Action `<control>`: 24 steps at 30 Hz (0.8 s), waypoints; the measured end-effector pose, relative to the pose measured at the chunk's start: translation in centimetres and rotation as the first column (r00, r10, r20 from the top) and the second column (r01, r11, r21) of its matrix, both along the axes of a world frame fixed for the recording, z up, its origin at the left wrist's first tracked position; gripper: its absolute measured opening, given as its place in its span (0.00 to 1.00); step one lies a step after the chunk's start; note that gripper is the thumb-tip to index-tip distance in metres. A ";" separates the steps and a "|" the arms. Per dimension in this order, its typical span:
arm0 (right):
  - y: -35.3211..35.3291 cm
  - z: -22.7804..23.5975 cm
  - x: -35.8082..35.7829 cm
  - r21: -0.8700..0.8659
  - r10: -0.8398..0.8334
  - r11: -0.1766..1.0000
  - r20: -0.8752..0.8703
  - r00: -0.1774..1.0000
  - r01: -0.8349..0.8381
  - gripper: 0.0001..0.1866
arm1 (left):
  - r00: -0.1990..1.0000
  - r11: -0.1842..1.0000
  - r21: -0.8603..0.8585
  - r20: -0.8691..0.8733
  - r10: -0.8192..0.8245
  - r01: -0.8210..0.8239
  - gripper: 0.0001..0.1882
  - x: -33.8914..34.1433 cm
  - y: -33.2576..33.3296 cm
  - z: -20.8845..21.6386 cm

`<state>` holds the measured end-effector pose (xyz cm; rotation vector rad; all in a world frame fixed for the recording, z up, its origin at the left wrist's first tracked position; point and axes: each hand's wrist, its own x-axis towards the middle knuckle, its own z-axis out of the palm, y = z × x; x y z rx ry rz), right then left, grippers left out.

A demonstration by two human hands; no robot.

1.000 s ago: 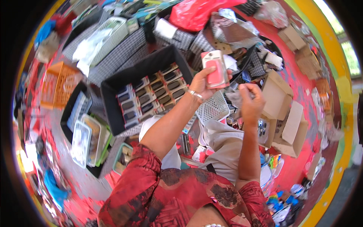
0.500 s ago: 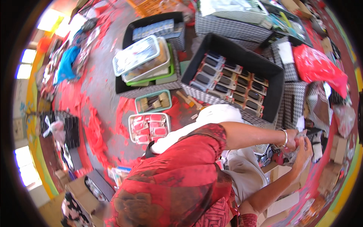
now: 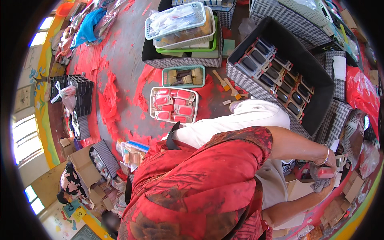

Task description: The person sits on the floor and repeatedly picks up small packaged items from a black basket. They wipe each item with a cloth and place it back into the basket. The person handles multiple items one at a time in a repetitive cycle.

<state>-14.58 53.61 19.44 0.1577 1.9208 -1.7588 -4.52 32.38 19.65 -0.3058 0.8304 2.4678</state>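
Observation:
At the right, both my hands meet around a small red item (image 3: 326,173), with crumpled greyish plastic (image 3: 319,183) bunched beside it. My left hand (image 3: 331,161), wearing a bracelet at the wrist, is closed at the item's upper side. From below, my right hand (image 3: 329,188) grips it; its fingers are partly hidden. An open cardboard box (image 3: 299,189) lies just below my left forearm. Pieces of pale card or packaging (image 3: 341,164) stand beside my left hand.
A large black-lined bin (image 3: 320,100) holds rows of carded dark oval items. Red packaged pieces fill a white basket (image 3: 151,106); paintbrushes lie in a green basket (image 3: 164,77) and on the floor. Stacked trays (image 3: 180,30) stand farther off. Another person (image 3: 72,182) is at lower left.
My view has turned, shifting the bins up and right. My hands have come down over the plastic, and the red item now shows between them.

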 end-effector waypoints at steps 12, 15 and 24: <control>-6.8 1.9 5.6 0.331 0.014 0.924 -0.526 0.850 0.190 0.21 | 0.987 0.986 0.042 0.018 0.159 -0.159 0.18 2.1 -2.9 0.1; -7.7 4.4 5.8 -0.056 -0.494 0.863 -0.298 0.817 0.501 0.11 | 0.995 0.985 0.136 0.001 0.104 -0.103 0.24 1.8 -3.6 0.2; -16.1 4.7 10.5 0.356 0.234 0.865 -0.909 0.345 0.353 0.04 | 0.972 0.962 0.140 0.068 0.225 -0.233 0.19 1.9 -2.5 -0.8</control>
